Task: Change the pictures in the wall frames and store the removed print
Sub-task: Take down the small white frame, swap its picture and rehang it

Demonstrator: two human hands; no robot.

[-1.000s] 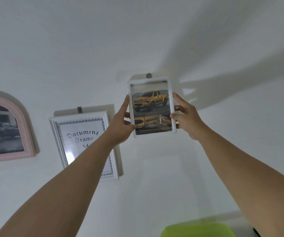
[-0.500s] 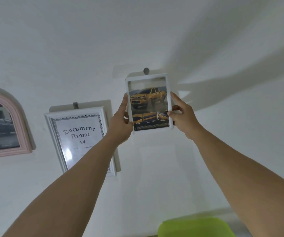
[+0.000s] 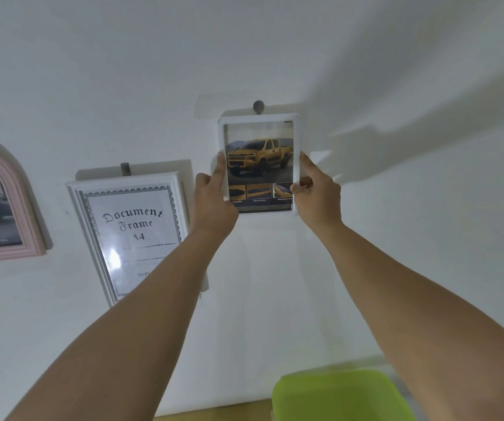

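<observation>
A small white frame (image 3: 259, 119) with a yellow pickup print (image 3: 259, 158) is held flat against the white wall, its top edge just under a grey wall hook (image 3: 258, 106). My left hand (image 3: 212, 199) grips its lower left edge, thumb up along the side. My right hand (image 3: 316, 189) grips the lower right edge, thumb on the front. To the left hangs a white frame reading "Document Frame A4" (image 3: 129, 235) from its own hook (image 3: 125, 169). At the far left is a pink arched frame (image 3: 17, 189) with a dark car picture.
A lime green plastic container (image 3: 339, 396) sits low at the right, near the wall's foot. A strip of wooden surface (image 3: 214, 413) shows beside it. My forearms cross the lower half of the view and cover part of the A4 frame.
Both hands have raised the small frame up the wall, bringing its top edge close under the hook. The grips are unchanged.
</observation>
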